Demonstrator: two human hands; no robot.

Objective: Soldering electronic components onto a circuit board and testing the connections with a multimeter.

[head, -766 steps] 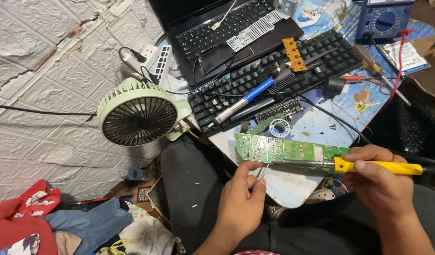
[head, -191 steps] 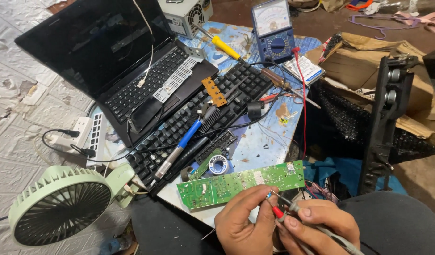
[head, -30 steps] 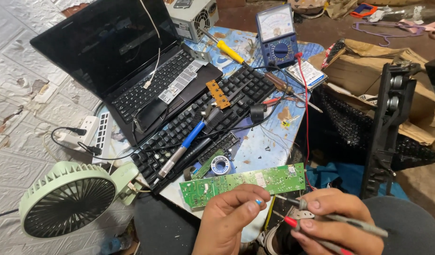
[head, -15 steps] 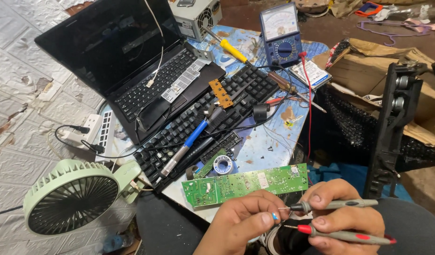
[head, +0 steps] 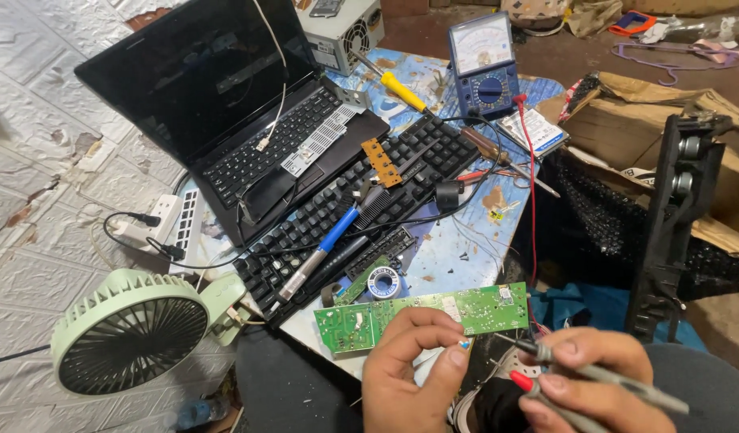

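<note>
On the cluttered table [head: 466, 256], left hand [head: 405, 373] pinches the left-right-lying circuit board [head: 421, 317]; right hand [head: 586, 385] grips leftward-pointing probes [head: 546, 370].

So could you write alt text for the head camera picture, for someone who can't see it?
A person's left hand holds a green circuit board at a cluttered table's edge, while the right hand grips two meter probes. Behind lie a black keyboard, an open laptop, a blue meter and a pale green fan.
</note>
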